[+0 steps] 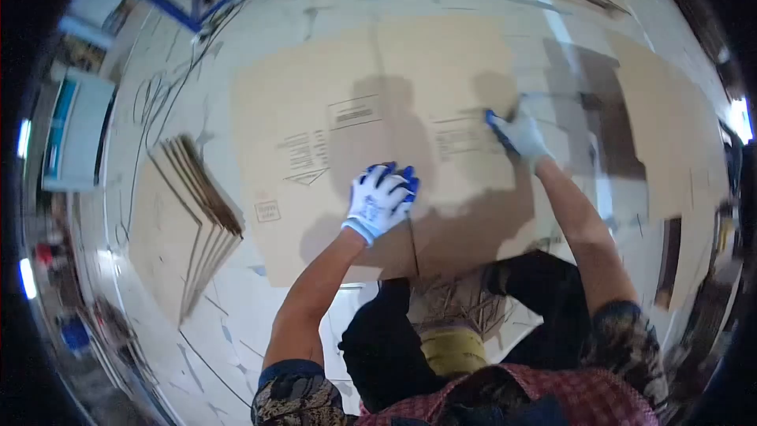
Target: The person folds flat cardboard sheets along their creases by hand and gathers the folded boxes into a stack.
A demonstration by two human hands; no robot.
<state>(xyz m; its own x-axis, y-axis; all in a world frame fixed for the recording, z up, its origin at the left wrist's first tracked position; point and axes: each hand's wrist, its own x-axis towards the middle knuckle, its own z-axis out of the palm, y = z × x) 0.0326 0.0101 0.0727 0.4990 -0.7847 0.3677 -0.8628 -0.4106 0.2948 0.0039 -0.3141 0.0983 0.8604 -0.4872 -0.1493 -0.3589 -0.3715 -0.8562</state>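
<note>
A large flat cardboard sheet point(292, 87) with printed text and a centre crease lies in front of my knees. My left hand point(382, 199), in a white glove with blue fingertips, rests on it near the crease, fingers spread and nothing held. At the sheet's right side is my right hand point(516, 134), gloved the same way, its thumb apart from the other fingers. Those fingers are blurred near the edge, and whether they touch the cardboard is unclear.
Several folded cardboard pieces point(177, 225) stand at the left. More cardboard point(662, 126) lies at the right. Cables point(150, 114) run over the floor at the upper left, near a blue metal frame point(177, 12). A yellow round object point(452, 349) sits between my legs.
</note>
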